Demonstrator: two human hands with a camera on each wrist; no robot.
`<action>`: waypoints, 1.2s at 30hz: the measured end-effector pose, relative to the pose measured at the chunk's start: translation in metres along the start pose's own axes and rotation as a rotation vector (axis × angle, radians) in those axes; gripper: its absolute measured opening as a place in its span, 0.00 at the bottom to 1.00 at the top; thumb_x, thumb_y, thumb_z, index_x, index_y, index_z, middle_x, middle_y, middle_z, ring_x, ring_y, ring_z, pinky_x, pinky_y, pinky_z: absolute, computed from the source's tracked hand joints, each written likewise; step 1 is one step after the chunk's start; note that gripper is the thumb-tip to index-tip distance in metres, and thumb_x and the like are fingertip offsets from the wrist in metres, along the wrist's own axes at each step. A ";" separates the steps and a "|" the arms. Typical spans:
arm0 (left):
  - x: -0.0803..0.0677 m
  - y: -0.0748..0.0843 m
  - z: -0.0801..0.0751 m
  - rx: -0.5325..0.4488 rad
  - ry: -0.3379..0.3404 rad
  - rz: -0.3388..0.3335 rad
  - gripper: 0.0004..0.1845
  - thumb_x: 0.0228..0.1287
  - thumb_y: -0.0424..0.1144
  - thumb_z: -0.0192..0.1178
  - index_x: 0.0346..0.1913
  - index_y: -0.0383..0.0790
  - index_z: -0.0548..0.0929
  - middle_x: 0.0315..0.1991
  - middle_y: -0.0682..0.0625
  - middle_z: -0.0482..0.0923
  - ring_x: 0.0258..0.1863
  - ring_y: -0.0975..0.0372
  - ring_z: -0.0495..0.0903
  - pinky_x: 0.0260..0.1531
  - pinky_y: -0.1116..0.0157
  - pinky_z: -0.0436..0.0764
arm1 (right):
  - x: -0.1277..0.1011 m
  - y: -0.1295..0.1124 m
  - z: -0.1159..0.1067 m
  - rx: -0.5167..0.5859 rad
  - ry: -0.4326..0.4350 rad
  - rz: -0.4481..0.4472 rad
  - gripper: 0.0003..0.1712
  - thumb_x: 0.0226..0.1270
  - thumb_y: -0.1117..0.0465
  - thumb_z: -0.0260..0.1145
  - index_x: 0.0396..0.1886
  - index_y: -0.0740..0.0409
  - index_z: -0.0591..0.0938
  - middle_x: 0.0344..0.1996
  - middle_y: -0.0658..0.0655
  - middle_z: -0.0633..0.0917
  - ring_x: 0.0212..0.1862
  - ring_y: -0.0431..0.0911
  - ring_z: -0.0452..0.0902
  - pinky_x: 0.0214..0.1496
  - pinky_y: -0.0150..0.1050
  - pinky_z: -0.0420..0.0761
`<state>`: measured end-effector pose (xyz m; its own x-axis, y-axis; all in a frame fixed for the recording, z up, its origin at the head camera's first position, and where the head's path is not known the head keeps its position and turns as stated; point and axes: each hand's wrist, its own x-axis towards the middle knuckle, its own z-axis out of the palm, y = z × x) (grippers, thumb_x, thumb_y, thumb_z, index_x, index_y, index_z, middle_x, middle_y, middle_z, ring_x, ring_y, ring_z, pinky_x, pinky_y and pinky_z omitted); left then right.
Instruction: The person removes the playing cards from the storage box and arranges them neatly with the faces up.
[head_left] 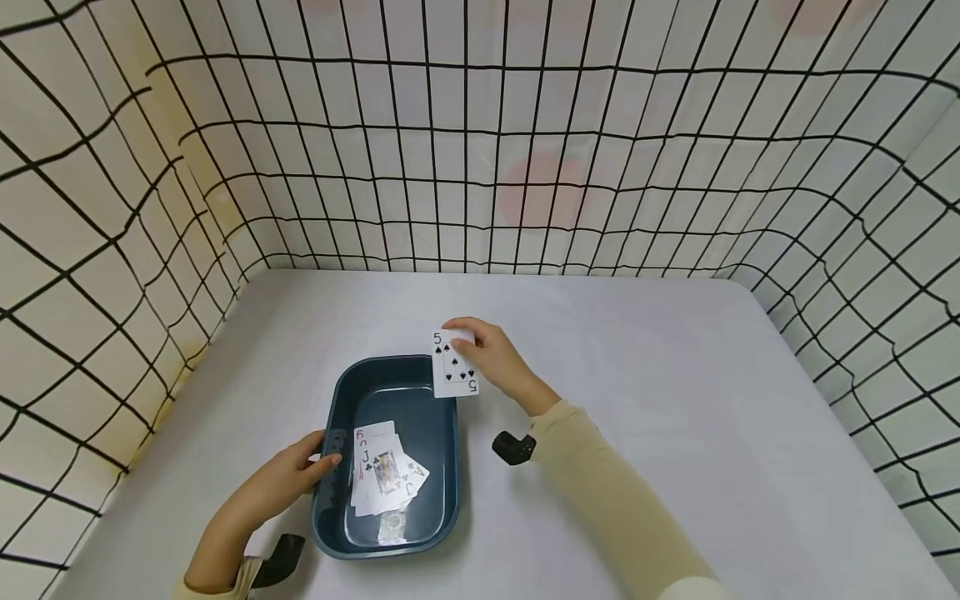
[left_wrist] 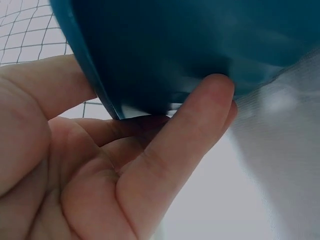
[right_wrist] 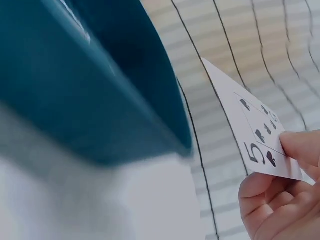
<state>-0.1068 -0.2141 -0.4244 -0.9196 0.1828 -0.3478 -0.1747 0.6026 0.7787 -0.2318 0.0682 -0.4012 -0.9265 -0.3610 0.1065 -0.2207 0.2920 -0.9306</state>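
White, black-gridded sheeting (head_left: 480,167) walls the far and side edges of a smooth pale table (head_left: 675,400). Near centre sits my rounded, glossy dark-teal plastic tub (head_left: 442,467), several face-up cards (head_left: 382,475) inside. My left hand (head_left: 288,479) grips its left rim. My right hand (head_left: 491,354) pinches a five of spades (head_left: 453,367) above the tub's far right corner.

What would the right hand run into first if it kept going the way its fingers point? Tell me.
The right hand, pinching the five of spades, points left and slightly away. Its line passes over the far rim of the blue tub; beyond that, probably only bare table, though depth is unclear.
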 end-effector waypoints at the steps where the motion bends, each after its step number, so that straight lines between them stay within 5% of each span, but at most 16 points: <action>1: 0.000 0.000 0.000 0.000 -0.001 0.000 0.31 0.64 0.44 0.53 0.62 0.28 0.59 0.55 0.31 0.66 0.43 0.50 0.75 0.34 0.52 0.79 | -0.001 0.004 -0.005 0.014 0.014 0.023 0.17 0.66 0.64 0.56 0.54 0.56 0.75 0.41 0.54 0.80 0.31 0.44 0.75 0.30 0.34 0.75; 5: -0.001 0.000 -0.001 -0.002 -0.005 -0.001 0.31 0.64 0.45 0.53 0.63 0.28 0.58 0.56 0.30 0.65 0.45 0.47 0.74 0.34 0.52 0.79 | -0.008 0.024 -0.018 -0.021 0.053 0.105 0.15 0.64 0.65 0.58 0.51 0.58 0.76 0.39 0.55 0.81 0.30 0.44 0.75 0.30 0.34 0.74; 14: -0.002 0.000 -0.002 -0.004 -0.005 0.009 0.31 0.64 0.45 0.53 0.63 0.28 0.58 0.57 0.29 0.63 0.48 0.42 0.72 0.33 0.52 0.79 | -0.022 0.073 -0.011 -0.304 0.032 0.211 0.11 0.58 0.61 0.65 0.39 0.57 0.75 0.23 0.51 0.73 0.25 0.43 0.64 0.26 0.34 0.64; 21: -0.001 -0.001 0.000 -0.009 0.001 0.001 0.31 0.64 0.45 0.53 0.63 0.28 0.58 0.59 0.29 0.61 0.50 0.39 0.69 0.33 0.53 0.79 | -0.028 0.084 -0.005 -0.573 0.048 0.148 0.13 0.53 0.58 0.68 0.35 0.59 0.76 0.30 0.52 0.75 0.31 0.45 0.67 0.41 0.41 0.67; 29: -0.001 -0.002 0.000 -0.015 0.005 0.002 0.31 0.63 0.45 0.53 0.63 0.29 0.59 0.58 0.30 0.62 0.49 0.40 0.71 0.32 0.53 0.79 | -0.031 0.079 -0.006 -0.615 0.023 0.095 0.14 0.54 0.58 0.68 0.36 0.58 0.75 0.31 0.53 0.72 0.36 0.47 0.68 0.42 0.40 0.69; 36: -0.001 -0.002 0.001 -0.014 0.009 0.007 0.31 0.64 0.44 0.53 0.62 0.28 0.59 0.57 0.29 0.63 0.48 0.41 0.72 0.32 0.53 0.79 | -0.023 0.067 -0.009 -0.526 0.032 0.108 0.12 0.59 0.57 0.64 0.38 0.59 0.75 0.33 0.54 0.71 0.36 0.47 0.67 0.41 0.39 0.70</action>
<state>-0.1057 -0.2145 -0.4260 -0.9238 0.1802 -0.3378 -0.1731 0.5904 0.7884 -0.2278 0.1042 -0.4631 -0.9593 -0.2798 0.0384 -0.2393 0.7328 -0.6369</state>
